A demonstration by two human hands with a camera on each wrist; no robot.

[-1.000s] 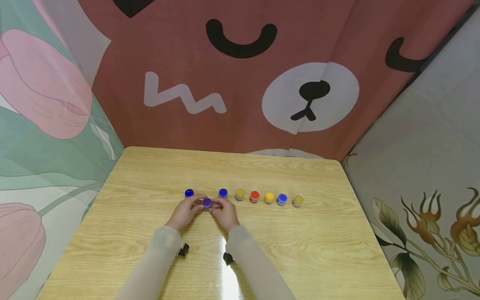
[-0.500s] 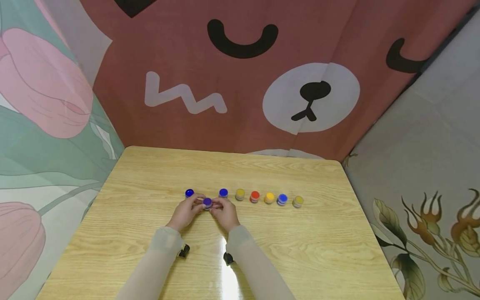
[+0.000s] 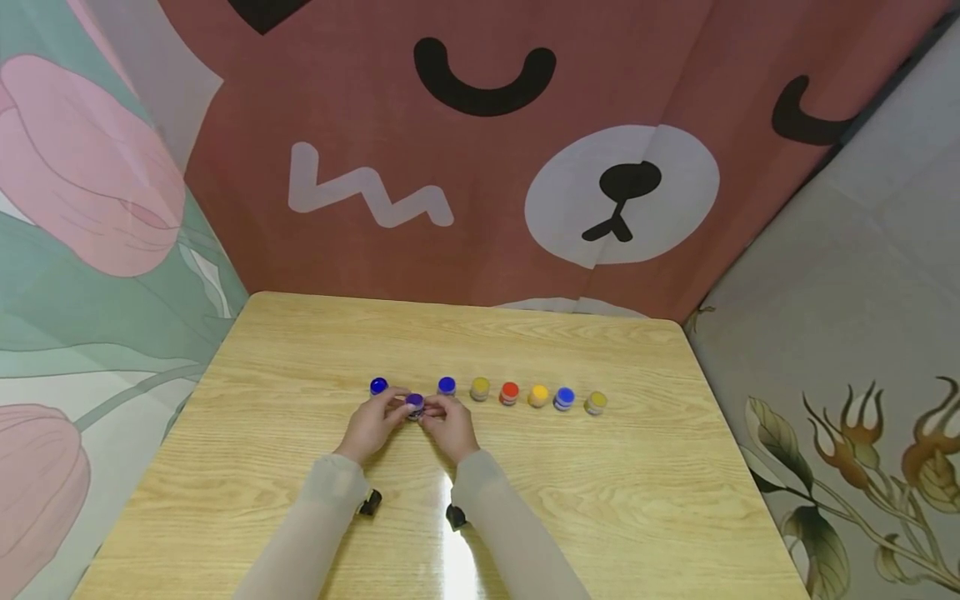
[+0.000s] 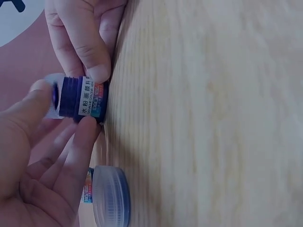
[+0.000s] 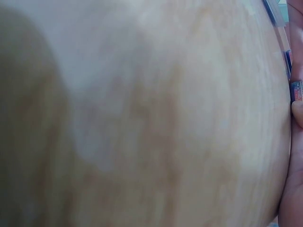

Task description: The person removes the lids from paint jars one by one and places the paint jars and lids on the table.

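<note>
In the head view, a small purple-topped paint jar [image 3: 415,402] stands between both hands on the table. My left hand [image 3: 371,423] is at its left side and my right hand [image 3: 450,425] grips it from the right. Close up in the left wrist view, the gouache jar [image 4: 90,97] shows its label and bare screw threads. The left thumb [image 4: 41,91] holds a clear piece at the jar's mouth, while a left finger touches the body. Whether that piece is a lid or a seal, I cannot tell. At the right wrist view's edge, only part of the right hand [image 5: 294,142] shows.
A ribbed translucent lid [image 4: 112,196] lies near the left hand, beside another jar. A dark blue jar [image 3: 378,386] is partly behind that hand. To the right runs a row of blue, yellow, red and orange jars, including a red one [image 3: 509,393].
The left thumb has shifted slightly onto the purple jar's top, where a pale patch now covers the near edge. The right hand and the other jars have stayed put.
</note>
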